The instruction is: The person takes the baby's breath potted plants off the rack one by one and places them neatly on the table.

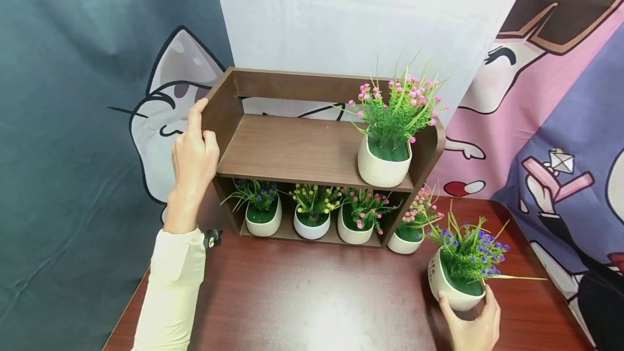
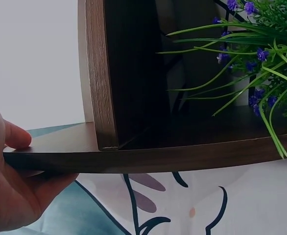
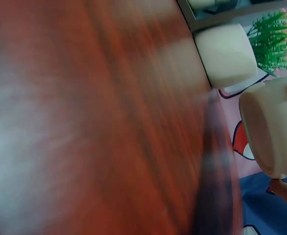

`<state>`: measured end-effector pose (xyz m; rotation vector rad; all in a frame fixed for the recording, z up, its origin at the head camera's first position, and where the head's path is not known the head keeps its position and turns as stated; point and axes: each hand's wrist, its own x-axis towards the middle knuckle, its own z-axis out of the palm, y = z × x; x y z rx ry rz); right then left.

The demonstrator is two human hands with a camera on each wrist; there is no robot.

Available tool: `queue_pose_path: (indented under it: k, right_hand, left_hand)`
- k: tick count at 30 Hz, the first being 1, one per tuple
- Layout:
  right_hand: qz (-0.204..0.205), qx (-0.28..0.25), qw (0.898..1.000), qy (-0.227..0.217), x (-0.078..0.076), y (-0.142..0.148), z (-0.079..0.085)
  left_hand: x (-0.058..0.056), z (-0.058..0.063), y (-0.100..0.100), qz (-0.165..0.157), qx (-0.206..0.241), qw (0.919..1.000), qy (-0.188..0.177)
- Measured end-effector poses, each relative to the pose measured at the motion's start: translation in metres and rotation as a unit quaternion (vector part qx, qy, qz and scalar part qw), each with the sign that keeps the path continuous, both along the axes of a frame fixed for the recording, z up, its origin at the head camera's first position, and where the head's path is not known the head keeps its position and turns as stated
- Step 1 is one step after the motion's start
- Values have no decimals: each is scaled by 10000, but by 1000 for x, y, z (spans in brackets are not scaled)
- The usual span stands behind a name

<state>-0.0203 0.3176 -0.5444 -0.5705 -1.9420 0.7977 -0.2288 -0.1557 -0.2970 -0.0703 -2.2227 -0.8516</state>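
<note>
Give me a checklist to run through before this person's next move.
1. Right hand grips purple-flowered plant: ok.
2. Left hand grips shelf: ok.
3. Held plant lifted off table: ok, pot base showing in right wrist view.
4. Upper tier has room: ok, bare left of its pink-flowered plant.
5. Held plant over shelf: not ok, off to the right.
6. Shelf fixed in place: cannot tell.

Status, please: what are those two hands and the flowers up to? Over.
Left hand grips side panel of shelf unit. Right hand holds purple-flowered potted plant, clear of table. Possible obstacle: pink-flowered potted plant at upper shelf's right end.
</note>
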Motion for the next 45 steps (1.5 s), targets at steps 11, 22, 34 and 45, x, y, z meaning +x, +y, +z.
queue_pose_path:
  k: [11, 22, 34, 45]
  right_hand:
    - [220, 27, 9995, -207, -26, 19, -2]
    - [545, 39, 9981, -276, -53, 25, -7]
    - [814, -138, 9954, -485, -83, 37, -11]
    - [1074, -166, 9922, -612, -99, 41, -13]
  left_hand:
    - [1, 0, 2, 6, -7, 10000, -93]
    - [2, -1, -1, 22, 16, 9999, -120]
    - [0, -3, -2, 169, -62, 9998, 33]
    - [-1, -3, 2, 128, -67, 9999, 92]
